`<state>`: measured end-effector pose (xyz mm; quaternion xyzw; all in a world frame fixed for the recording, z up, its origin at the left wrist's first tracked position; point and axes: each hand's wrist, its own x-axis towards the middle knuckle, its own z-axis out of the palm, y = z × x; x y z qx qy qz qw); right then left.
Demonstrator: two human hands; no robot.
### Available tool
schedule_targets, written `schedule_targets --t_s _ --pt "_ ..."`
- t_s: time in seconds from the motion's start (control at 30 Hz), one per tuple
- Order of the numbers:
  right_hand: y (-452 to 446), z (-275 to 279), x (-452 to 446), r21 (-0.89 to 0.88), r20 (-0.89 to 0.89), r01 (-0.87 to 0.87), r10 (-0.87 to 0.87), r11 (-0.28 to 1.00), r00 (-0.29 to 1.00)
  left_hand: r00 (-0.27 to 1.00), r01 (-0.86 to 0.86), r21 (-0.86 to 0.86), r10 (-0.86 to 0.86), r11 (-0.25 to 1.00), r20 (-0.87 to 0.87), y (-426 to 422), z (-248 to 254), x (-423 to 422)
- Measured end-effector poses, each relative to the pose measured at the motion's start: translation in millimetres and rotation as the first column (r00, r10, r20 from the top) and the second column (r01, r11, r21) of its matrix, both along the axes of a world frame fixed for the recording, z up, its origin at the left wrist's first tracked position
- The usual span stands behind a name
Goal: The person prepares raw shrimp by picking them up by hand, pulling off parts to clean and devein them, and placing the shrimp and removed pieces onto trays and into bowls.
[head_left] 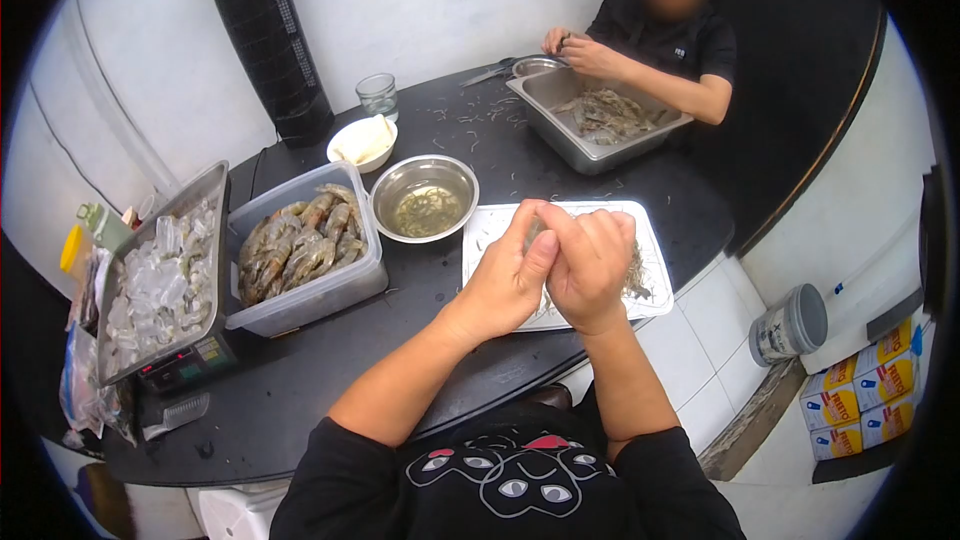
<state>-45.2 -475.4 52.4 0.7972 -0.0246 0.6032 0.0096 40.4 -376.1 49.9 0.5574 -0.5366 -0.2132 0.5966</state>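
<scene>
My left hand and my right hand meet above a white tray, fingers curled in and closed against each other. Whatever sits between them is hidden by the fingers. Thin, greyish shrimp trimmings lie on the tray to the right of my right hand. To the left, a clear plastic tub holds a pile of raw shrimp. Between tub and tray stands a steel bowl with cloudy liquid and bits in it.
Across the table a co-worker handles something over a steel pan of shrimp. A tray of ice rests on a scale at far left. A white bowl and a glass stand behind; scissors lie farther back.
</scene>
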Motion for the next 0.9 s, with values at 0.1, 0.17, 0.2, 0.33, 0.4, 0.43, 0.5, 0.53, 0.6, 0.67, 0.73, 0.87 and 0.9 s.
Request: schedule_targets --t_s 0.1,0.17,0.2,0.33,0.4,0.43,0.5,0.53,0.6,0.67,0.73,0.87,0.9 --pt "1 -2 2 0.044 0.031 -0.039 0.038 0.998 0.999 1.0 -0.003 0.007 0.003 1.0 -0.014 1 0 -3" --pt "3 -2 3 0.091 0.053 -0.082 0.077 0.992 0.996 1.0 -0.005 -0.048 0.006 0.999 0.01 -2 -3 -3" --pt "4 -2 4 0.121 0.063 -0.107 0.1 0.987 0.993 1.0 0.015 -0.062 -0.015 0.998 0.001 -3 -5 -2" --pt "9 -1 -1 0.344 0.06 -0.234 0.227 0.91 0.972 0.997 0.065 -0.107 -0.068 0.992 -0.022 -7 -11 -1" --pt "9 -2 -3 0.408 0.057 -0.26 0.26 0.875 0.964 0.997 0.069 -0.111 -0.071 0.992 -0.022 -8 -11 -1" --pt "8 -2 -3 0.439 0.056 -0.272 0.276 0.856 0.959 0.997 0.067 -0.105 -0.069 0.992 -0.02 -7 -10 1" --pt "9 -4 -3 0.578 0.124 -0.357 0.353 0.734 0.927 0.997 0.068 -0.099 -0.071 0.993 -0.022 -6 -10 3" --pt "9 -5 -3 0.638 0.164 -0.395 0.385 0.661 0.908 0.997 0.072 -0.098 -0.075 0.993 -0.026 -7 -11 3" --pt "8 -3 -8 0.713 0.15 -0.418 0.46 0.563 0.875 0.998 0.06 -0.096 -0.061 0.994 0.001 -6 -10 3" --pt "8 0 -10 0.734 0.17 -0.442 0.491 0.516 0.855 0.998 0.028 -0.097 -0.022 0.995 0.062 -5 -7 3" --pt "8 4 -7 0.705 0.218 -0.475 0.476 0.527 0.852 0.995 0.007 -0.096 0.003 0.995 0.104 -7 -7 6" --pt "1 15 -11 0.676 0.106 -0.402 0.458 0.618 0.882 0.993 -0.015 -0.031 0.018 0.999 0.119 -8 -9 14" --pt "0 17 -12 0.686 0.101 -0.396 0.459 0.611 0.883 0.991 -0.028 -0.021 0.031 0.999 0.129 -9 -10 15"
